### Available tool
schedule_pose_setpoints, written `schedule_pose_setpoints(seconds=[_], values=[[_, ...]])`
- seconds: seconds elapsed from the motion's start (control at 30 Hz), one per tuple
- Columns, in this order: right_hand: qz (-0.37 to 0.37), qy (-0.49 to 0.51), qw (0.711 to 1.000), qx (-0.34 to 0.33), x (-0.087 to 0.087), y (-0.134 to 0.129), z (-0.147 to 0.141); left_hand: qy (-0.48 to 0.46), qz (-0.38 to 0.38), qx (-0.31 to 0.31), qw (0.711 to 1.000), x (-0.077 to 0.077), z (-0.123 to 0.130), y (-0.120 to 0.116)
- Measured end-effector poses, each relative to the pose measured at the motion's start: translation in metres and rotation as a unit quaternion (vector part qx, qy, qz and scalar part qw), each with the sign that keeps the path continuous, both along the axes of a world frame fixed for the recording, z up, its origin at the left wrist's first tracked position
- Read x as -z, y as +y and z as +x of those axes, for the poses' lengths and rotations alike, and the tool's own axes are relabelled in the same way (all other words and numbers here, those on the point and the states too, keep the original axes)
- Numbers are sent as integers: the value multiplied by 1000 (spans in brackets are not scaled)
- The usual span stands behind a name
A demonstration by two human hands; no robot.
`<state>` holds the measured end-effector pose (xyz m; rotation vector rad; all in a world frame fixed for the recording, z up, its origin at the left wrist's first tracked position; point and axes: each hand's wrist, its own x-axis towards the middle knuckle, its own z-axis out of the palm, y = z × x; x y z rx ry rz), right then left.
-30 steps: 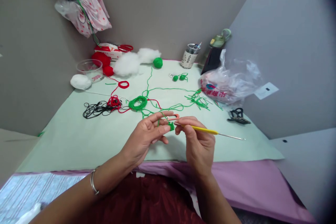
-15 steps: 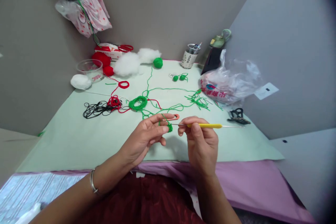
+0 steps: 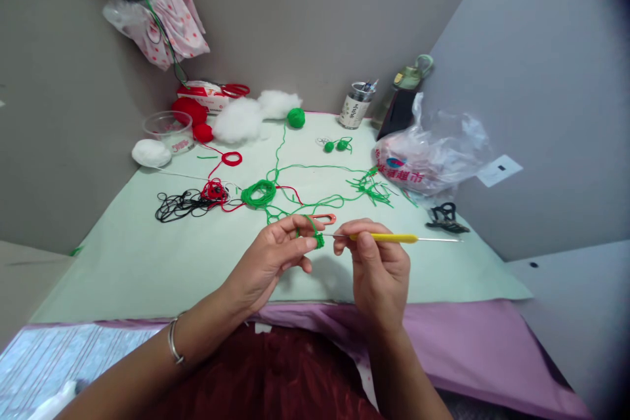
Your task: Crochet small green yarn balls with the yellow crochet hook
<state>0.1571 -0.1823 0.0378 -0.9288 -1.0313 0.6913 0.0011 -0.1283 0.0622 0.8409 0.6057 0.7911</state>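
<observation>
The left hand [image 3: 270,252] was found partly curled, thumb and fingertips pinching a small green crocheted piece [image 3: 319,241], which was held above the near middle of the pale green table cover [image 3: 197,275]. A strand of green yarn rose from the piece to the index finger of that hand. A silver-coloured bracelet [image 3: 173,341] was noted on the left wrist. The right hand [image 3: 378,269] was closed about the yellow-handled crochet hook [image 3: 394,237], thumb along the near side of the grip. One thin metal end pointed left and reached the green piece; whether its tip sat inside a stitch could not be determined. The other metal end projected to the right, past the hand. An orange clip-like item [image 3: 333,218] was observed just beyond the left fingertips. Past the left hand lay a coil of green yarn [image 3: 258,202], with a red yarn tangle [image 3: 214,190] and a heap of black cord [image 3: 180,207] to its left. Loose green yarn pieces [image 3: 377,192] lay farther right, near a plastic bag [image 3: 423,154]; a black hair clip [image 3: 447,218] rested on the near side of the bag.
</observation>
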Motion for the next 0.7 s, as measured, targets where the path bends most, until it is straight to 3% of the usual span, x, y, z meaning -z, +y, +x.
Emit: schedule_pose_setpoints(seconds=[0.3,0.7], values=[[17,-47,998,23,-3,-2,-4,6,2,-7,1000,0,0,-1],[12,-14,1000,12,1,-2,-5,12,1,-6,1000,-1,1,-2]])
